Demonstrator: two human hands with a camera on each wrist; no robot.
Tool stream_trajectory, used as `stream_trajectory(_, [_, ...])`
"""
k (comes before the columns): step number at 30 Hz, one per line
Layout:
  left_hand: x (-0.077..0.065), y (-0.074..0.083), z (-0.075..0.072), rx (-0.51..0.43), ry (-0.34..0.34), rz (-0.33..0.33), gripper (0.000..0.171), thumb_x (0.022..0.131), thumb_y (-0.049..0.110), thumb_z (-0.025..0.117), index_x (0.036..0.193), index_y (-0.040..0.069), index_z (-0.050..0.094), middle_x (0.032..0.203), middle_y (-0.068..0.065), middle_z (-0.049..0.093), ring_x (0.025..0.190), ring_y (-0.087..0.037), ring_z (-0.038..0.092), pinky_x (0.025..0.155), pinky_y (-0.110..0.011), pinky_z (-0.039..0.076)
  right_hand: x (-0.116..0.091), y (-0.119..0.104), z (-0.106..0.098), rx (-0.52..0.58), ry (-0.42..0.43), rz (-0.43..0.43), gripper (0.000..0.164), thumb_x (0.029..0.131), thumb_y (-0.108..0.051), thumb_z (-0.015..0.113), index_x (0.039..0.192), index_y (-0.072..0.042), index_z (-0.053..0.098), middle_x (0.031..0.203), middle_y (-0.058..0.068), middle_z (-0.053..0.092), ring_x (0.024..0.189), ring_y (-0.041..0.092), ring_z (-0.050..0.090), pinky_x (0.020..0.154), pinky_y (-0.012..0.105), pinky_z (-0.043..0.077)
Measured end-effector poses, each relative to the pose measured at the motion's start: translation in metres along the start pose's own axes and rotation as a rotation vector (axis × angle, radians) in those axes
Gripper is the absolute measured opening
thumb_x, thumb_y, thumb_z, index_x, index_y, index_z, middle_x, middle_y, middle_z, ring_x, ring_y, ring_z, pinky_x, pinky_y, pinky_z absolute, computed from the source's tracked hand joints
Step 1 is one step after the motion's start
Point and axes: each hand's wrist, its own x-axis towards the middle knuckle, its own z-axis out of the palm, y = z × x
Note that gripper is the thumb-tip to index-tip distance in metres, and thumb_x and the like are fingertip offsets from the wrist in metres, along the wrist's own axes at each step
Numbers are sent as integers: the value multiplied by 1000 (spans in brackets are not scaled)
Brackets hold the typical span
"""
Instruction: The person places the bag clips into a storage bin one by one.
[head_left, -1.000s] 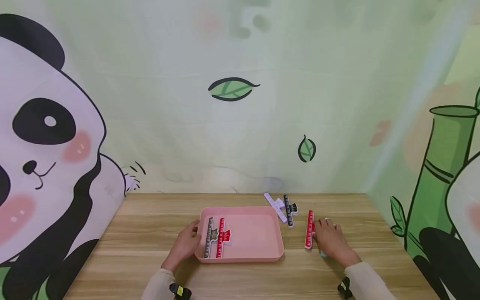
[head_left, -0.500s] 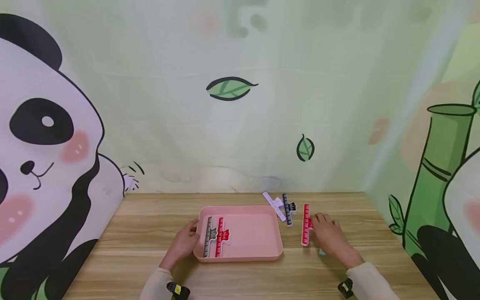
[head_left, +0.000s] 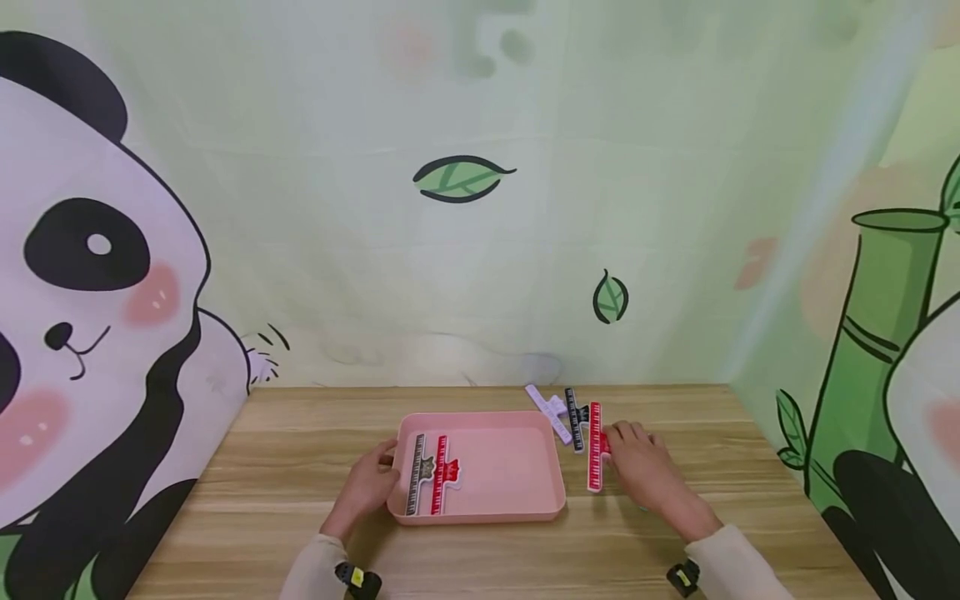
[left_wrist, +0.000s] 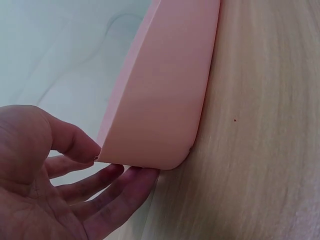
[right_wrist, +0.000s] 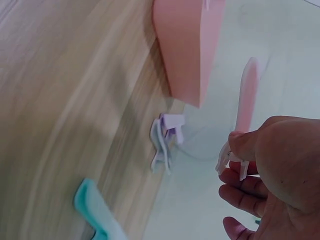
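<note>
My right hand (head_left: 640, 467) pinches the handle of a red clip (head_left: 595, 446), a long bar with a piano-key pattern. In the right wrist view the clip (right_wrist: 247, 95) is raised off the table between thumb and fingers. My left hand (head_left: 369, 482) grips the left edge of the pink tray (head_left: 517, 522), thumb at the rim (left_wrist: 102, 142) and fingers against the outside wall. Inside the tray, at its left, a grey-black clip (head_left: 416, 475) and another red clip (head_left: 439, 475) lie side by side.
Behind the tray's right corner lie a lilac clip (head_left: 549, 414) and a black clip (head_left: 575, 421). A turquoise clip (right_wrist: 100, 212) lies on the wooden table (head_left: 465, 562) below my right hand. A printed panda curtain (head_left: 337, 250) hangs at the table's back edge.
The right hand has lifted the red clip and carried it left, nearer the black clip and the tray. The left hand and the tray stay in place.
</note>
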Motion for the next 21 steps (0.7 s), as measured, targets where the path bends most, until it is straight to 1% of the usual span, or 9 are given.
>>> stream_trajectory(4, [1, 0, 0, -13, 15, 7, 58, 89, 3, 51, 146, 2, 42, 123, -28, 60, 92, -27, 64, 71, -35, 56, 4, -8, -3, 3, 6, -15, 43, 95, -22, 63, 130, 1, 55, 126, 18, 58, 119, 36, 52, 91, 56, 45])
stream_trajectory(9, [1, 0, 1, -2, 23, 16, 59, 86, 0, 51, 145, 1, 44, 120, -28, 62, 89, -27, 64, 69, -35, 55, 11, -19, -4, -3, 39, -33, 40, 94, -23, 64, 127, 0, 57, 123, 16, 59, 117, 34, 53, 88, 54, 45])
stream_trajectory(15, [2, -1, 1, -7, 25, 2, 59, 86, 1, 52, 145, 2, 44, 120, -27, 62, 88, -27, 63, 67, -34, 55, 20, -35, -6, 28, 45, -55, 39, 94, -22, 63, 126, 0, 57, 123, 17, 59, 117, 35, 53, 87, 54, 44])
stream_trajectory(21, [1, -1, 1, -16, 16, 3, 60, 86, 0, 52, 146, 2, 43, 120, -27, 61, 88, -27, 63, 67, -35, 56, 30, -50, -8, 41, 10, -70, 45, 97, -25, 60, 133, 0, 54, 128, 17, 58, 121, 35, 52, 92, 55, 44])
